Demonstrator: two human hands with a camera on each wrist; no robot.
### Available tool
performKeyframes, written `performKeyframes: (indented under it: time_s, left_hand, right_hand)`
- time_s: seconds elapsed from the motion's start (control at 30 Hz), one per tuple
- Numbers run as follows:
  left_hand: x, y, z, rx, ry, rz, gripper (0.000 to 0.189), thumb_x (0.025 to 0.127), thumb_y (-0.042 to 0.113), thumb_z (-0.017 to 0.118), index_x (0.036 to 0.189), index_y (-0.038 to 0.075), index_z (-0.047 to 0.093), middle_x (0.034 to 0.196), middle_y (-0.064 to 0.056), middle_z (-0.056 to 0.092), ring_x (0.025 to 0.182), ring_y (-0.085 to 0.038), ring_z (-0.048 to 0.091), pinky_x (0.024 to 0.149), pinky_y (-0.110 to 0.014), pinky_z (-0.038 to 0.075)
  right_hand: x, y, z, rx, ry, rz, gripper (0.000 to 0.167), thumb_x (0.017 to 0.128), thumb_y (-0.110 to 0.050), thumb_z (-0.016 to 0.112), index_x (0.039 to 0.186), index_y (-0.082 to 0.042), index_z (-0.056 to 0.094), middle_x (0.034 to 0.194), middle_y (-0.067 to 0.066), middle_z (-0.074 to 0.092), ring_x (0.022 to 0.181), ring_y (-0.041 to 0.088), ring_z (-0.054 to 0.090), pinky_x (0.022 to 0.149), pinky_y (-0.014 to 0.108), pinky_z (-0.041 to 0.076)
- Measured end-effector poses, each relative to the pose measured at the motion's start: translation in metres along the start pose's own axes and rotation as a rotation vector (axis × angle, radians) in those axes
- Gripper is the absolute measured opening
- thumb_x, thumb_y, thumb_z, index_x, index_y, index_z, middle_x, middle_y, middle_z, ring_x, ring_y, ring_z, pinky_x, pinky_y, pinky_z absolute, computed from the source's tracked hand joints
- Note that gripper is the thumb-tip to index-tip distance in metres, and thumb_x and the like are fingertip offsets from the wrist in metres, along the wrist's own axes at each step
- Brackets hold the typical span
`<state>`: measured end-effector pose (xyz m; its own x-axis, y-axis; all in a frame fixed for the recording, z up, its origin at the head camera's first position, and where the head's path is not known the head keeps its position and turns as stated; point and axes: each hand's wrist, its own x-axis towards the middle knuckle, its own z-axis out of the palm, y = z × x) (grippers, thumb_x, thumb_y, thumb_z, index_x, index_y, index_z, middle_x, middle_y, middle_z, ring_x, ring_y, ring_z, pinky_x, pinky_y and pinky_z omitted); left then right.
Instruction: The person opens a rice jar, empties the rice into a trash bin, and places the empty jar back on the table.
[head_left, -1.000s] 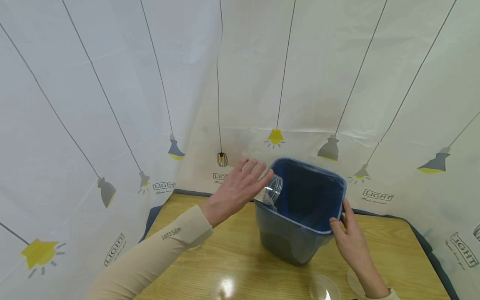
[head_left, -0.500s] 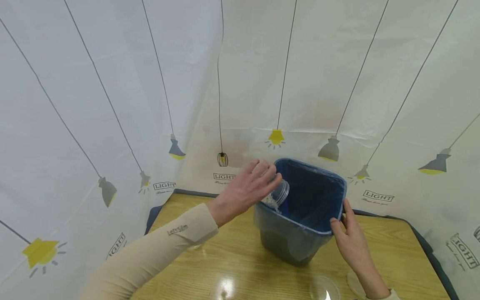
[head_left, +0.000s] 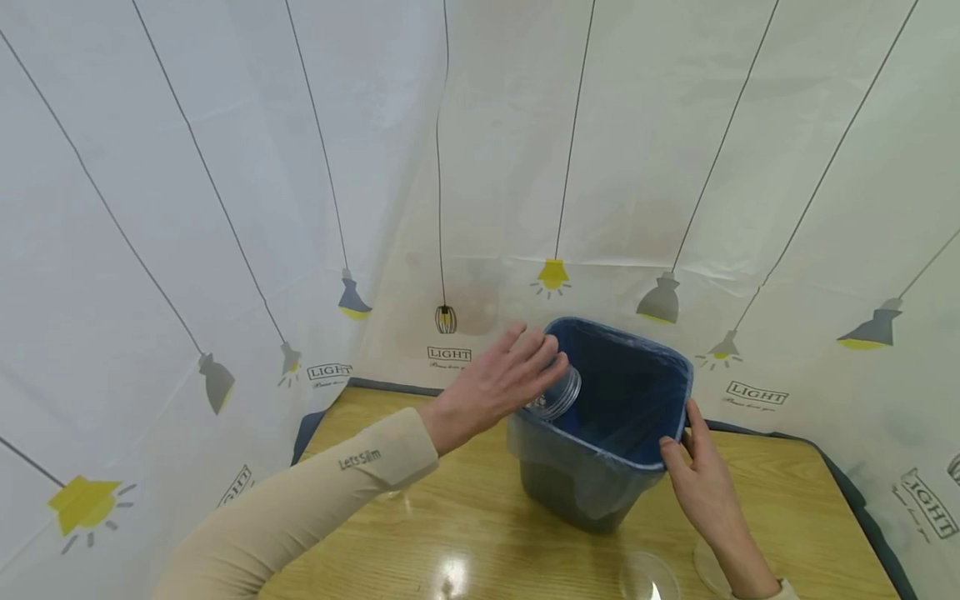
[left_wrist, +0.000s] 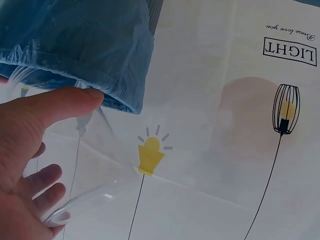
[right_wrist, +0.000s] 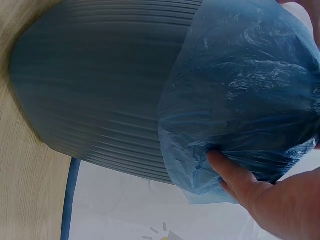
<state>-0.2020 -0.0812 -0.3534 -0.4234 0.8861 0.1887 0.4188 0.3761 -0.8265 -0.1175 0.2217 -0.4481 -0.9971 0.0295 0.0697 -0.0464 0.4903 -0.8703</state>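
Note:
My left hand (head_left: 498, 379) grips a clear jar (head_left: 561, 398) from above, tipped sideways with its threaded mouth over the left rim of a blue bin. Small whitish bits show near the jar's mouth. In the left wrist view, the thumb and curled fingers lie around the see-through jar (left_wrist: 85, 200), beside the bin's lined edge. The bin (head_left: 551, 492) leans on the table, lined with a thin blue plastic bag (head_left: 592, 462) folded over its rim. My right hand (head_left: 705, 483) holds the bin's right rim; its thumb presses the bag (right_wrist: 240, 80) in the right wrist view.
The bin stands on a wooden table (head_left: 450, 533). Two round clear pieces, one a flat disc (head_left: 648, 575), lie near the front by the right forearm. A white sheet (head_left: 480, 167) printed with hanging lamps rises behind the table and at its sides.
My left hand has moved slightly right, tipping the jar further over the bin. White bits slid toward its mouth, and fewer show now. The right hand and bin stay put.

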Motion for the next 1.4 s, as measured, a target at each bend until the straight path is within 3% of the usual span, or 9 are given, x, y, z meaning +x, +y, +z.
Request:
performKeyframes:
  time_s: [0.3, 0.73, 0.97, 1.23, 1.4]
  left_hand:
    - [-0.0004, 0.0032, 0.0009, 0.040, 0.037, -0.003, 0.073, 0.089, 0.030, 0.075, 0.149, 0.014, 0.038, 0.140, -0.011, 0.042, 0.125, -0.031, 0.040, 0.106, -0.044, 0.035]
    - [-0.0016, 0.0043, 0.0015, 0.036, 0.022, -0.005, 0.075, 0.092, 0.039, 0.072, 0.152, 0.013, 0.035, 0.144, -0.013, 0.040, 0.128, -0.032, 0.039, 0.110, -0.046, 0.033]
    - [-0.0025, 0.0063, 0.0050, 0.017, 0.076, -0.020, 0.072, 0.090, 0.027, 0.074, 0.150, 0.013, 0.037, 0.141, -0.013, 0.042, 0.125, -0.031, 0.041, 0.109, -0.046, 0.035]
    - [-0.0048, 0.0064, 0.0083, 0.001, 0.056, -0.029, 0.077, 0.088, 0.031, 0.077, 0.151, 0.012, 0.037, 0.142, -0.014, 0.041, 0.126, -0.032, 0.040, 0.109, -0.047, 0.034]
    - [-0.0092, 0.0055, 0.0102, -0.014, 0.080, -0.038, 0.082, 0.083, 0.032, 0.081, 0.150, 0.012, 0.037, 0.142, -0.014, 0.042, 0.127, -0.032, 0.042, 0.111, -0.047, 0.034]
  right_hand:
    - [0.0001, 0.0011, 0.0004, -0.001, -0.002, -0.004, 0.075, 0.112, -0.029, 0.041, 0.165, -0.008, -0.008, 0.169, 0.027, -0.002, 0.147, 0.057, 0.023, 0.105, 0.063, 0.038]
    - [-0.0006, -0.0005, 0.0009, -0.011, 0.007, -0.012, 0.075, 0.111, -0.028, 0.042, 0.165, -0.008, -0.006, 0.169, 0.027, 0.000, 0.147, 0.056, 0.024, 0.106, 0.062, 0.039]
    - [0.0010, 0.0004, 0.0010, 0.000, -0.006, -0.005, 0.076, 0.112, -0.029, 0.041, 0.165, -0.008, -0.008, 0.169, 0.026, -0.003, 0.147, 0.057, 0.022, 0.106, 0.064, 0.038]
    - [0.0019, -0.0007, 0.0021, -0.008, -0.007, -0.009, 0.076, 0.111, -0.029, 0.041, 0.165, -0.008, -0.008, 0.169, 0.026, -0.002, 0.147, 0.057, 0.023, 0.106, 0.063, 0.038]
    - [0.0013, -0.0019, 0.0034, 0.002, -0.011, -0.011, 0.076, 0.111, -0.030, 0.041, 0.165, -0.008, -0.009, 0.169, 0.026, -0.002, 0.147, 0.056, 0.023, 0.106, 0.062, 0.038]
